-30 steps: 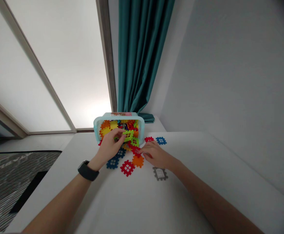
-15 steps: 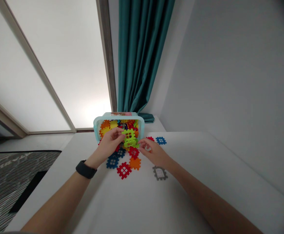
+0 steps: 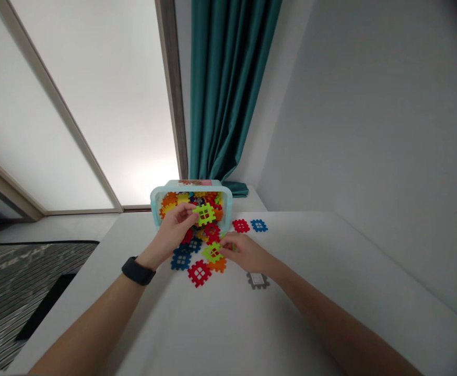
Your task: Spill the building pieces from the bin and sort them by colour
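Between its thumb and fingers, my left hand (image 3: pixel 177 225) pinches a lime-green square building piece (image 3: pixel 205 214) with notched edges and a window-like middle. It is held up in front of the tub's opening. My right hand (image 3: pixel 246 250) grips a second lime-green piece (image 3: pixel 212 253) by its right side, lower down, over the loose pieces. The two green pieces are apart. Below them lie a red piece (image 3: pixel 199 273), an orange piece (image 3: pixel 217 265) and a dark blue piece (image 3: pixel 181 260). Another red piece (image 3: pixel 211 232) shows between my hands.
A pale blue tub (image 3: pixel 154 201) lies on its side, opening towards me, full of colourful pieces. Right of it are a red piece (image 3: pixel 241 225) and a blue piece (image 3: pixel 259 225) on the white table (image 3: pixel 212 324). A grey piece (image 3: pixel 258 281) lies near my right wrist.
The green pieces were close together between both hands. Now my right hand has drawn one down towards me, while my left hand keeps the other, moved slightly left and up.
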### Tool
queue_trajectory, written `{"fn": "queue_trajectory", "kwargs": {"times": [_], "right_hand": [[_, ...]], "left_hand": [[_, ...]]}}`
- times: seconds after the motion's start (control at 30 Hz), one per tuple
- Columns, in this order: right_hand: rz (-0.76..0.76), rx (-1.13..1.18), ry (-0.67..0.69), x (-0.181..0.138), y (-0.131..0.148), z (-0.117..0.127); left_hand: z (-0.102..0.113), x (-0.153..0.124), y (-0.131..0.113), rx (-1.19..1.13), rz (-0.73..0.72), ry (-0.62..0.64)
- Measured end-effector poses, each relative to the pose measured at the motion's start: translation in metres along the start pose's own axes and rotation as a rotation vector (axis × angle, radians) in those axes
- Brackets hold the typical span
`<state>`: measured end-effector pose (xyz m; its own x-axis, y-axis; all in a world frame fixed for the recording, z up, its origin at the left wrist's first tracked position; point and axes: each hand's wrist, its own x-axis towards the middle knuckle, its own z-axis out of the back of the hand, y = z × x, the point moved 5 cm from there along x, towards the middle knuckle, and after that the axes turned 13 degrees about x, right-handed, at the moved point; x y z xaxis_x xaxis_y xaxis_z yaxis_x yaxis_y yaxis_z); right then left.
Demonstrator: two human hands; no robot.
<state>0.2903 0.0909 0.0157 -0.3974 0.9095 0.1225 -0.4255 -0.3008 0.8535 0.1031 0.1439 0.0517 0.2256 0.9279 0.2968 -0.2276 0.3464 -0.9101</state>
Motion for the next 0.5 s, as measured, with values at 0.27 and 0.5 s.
{"fn": "queue_trajectory", "kwargs": {"times": [0.27, 0.5], "right_hand": [[-0.031, -0.005, 0.067, -0.003, -0.005, -0.025], [-0.015, -0.039, -0.066, 0.001, -0.015, 0.028]], "left_hand": [[-0.003, 0.001, 0.000, 0.058, -0.025, 0.030], [-0.005, -0.001, 0.008, 0.052, 0.019, 0.061]]}}
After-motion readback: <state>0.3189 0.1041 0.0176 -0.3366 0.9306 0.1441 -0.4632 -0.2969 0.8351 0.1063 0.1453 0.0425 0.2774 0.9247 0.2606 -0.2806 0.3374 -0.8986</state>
